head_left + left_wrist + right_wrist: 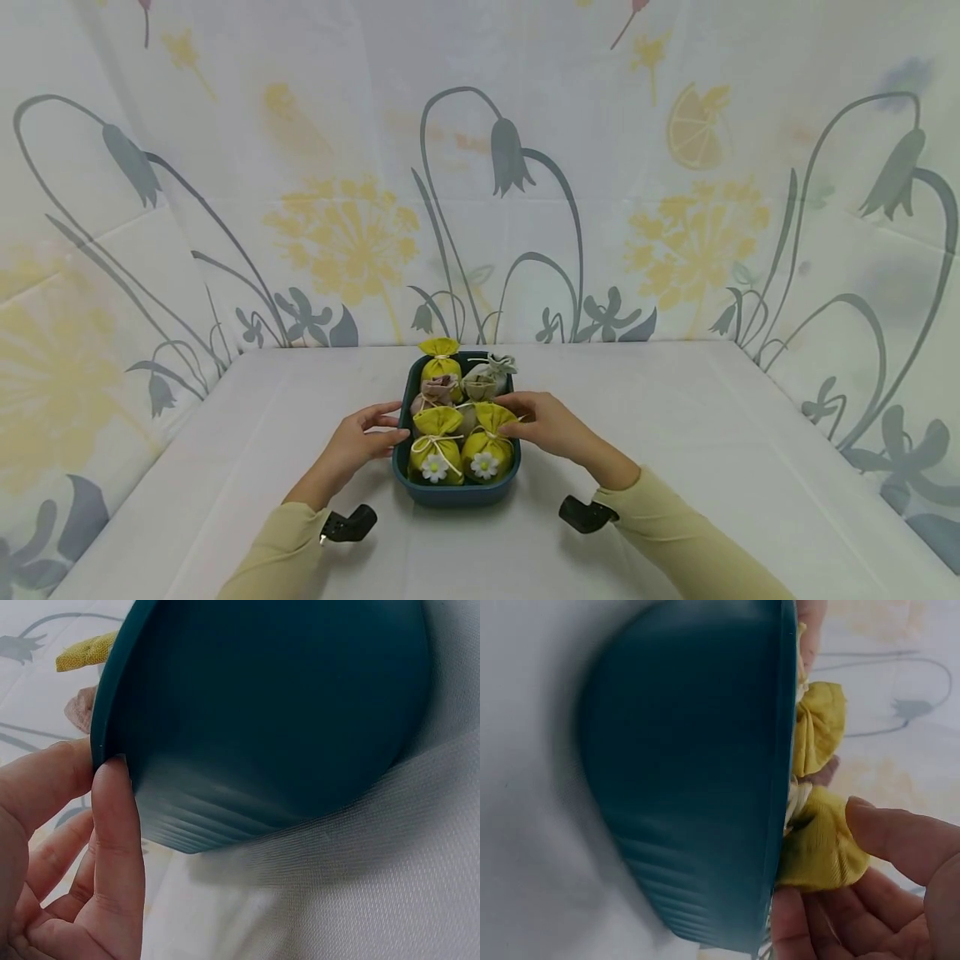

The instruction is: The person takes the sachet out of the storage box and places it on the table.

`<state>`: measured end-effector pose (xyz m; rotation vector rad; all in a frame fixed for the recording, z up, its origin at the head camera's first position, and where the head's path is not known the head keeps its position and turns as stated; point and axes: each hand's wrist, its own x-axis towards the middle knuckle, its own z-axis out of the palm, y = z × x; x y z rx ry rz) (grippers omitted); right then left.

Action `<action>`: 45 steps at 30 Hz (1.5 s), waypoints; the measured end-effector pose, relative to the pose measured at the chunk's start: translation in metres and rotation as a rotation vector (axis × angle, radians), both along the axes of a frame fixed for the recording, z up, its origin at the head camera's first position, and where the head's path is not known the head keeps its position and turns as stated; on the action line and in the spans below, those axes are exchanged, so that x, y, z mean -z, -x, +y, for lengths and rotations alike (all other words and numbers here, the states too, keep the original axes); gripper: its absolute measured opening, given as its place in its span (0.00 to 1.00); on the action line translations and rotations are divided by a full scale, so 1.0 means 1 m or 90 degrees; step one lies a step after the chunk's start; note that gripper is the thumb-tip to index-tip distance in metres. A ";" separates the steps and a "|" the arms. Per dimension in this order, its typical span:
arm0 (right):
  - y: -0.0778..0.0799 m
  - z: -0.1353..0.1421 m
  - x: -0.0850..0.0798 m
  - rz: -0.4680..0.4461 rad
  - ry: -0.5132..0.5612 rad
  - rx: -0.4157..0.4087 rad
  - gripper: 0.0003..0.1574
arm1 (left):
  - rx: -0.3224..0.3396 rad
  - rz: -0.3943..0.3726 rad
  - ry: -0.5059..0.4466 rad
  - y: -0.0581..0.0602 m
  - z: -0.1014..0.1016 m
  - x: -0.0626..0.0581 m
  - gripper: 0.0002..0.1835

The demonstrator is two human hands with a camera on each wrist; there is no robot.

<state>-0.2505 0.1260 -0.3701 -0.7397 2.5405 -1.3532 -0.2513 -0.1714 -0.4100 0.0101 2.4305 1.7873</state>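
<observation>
A dark teal plastic basin stands on the table and holds several small tied cloth pouches. At its left side my left hand pinches the rim between thumb and finger. My right hand reaches over the right rim and grips the gathered top of the front-right yellow pouch, thumb on one side and fingers on the other. Beside that pouch sits another yellow pouch; both bear a white flower. Behind them are a brownish-pink pouch, a grey-green pouch and a third yellow pouch.
White cloth covers the table around the basin. A flower-printed curtain hangs along the back and sides. A black wrist-worn device is at the left cuff, and another black device at the right.
</observation>
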 end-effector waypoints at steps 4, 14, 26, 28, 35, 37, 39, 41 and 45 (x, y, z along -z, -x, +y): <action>0.000 -0.002 -0.002 -0.027 0.029 -0.016 0.23 | -0.003 -0.001 0.002 -0.001 0.000 -0.002 0.31; 0.003 -0.010 0.000 -0.031 0.069 -0.013 0.10 | 0.000 0.004 0.003 -0.002 0.000 -0.002 0.32; 0.001 -0.014 -0.010 -0.015 0.096 0.004 0.10 | 0.001 0.004 0.002 0.002 0.002 0.000 0.30; 0.000 -0.016 -0.014 -0.005 0.098 0.002 0.10 | -0.002 0.003 -0.001 0.002 0.002 0.000 0.31; -0.007 -0.023 -0.029 0.040 0.117 0.024 0.10 | 0.002 0.000 -0.011 0.002 0.001 0.001 0.31; -0.009 -0.024 -0.034 0.054 0.127 0.032 0.10 | 0.001 -0.001 -0.012 0.002 0.000 0.001 0.31; -0.011 -0.024 -0.039 0.062 0.139 0.038 0.11 | 0.000 -0.002 -0.012 0.002 0.000 0.001 0.31; -0.013 -0.024 -0.043 0.066 0.150 0.045 0.10 | 0.000 -0.003 -0.012 0.001 0.000 0.001 0.31; -0.017 -0.022 -0.049 0.084 0.160 0.058 0.10 | -0.002 0.000 -0.007 0.000 0.000 0.001 0.30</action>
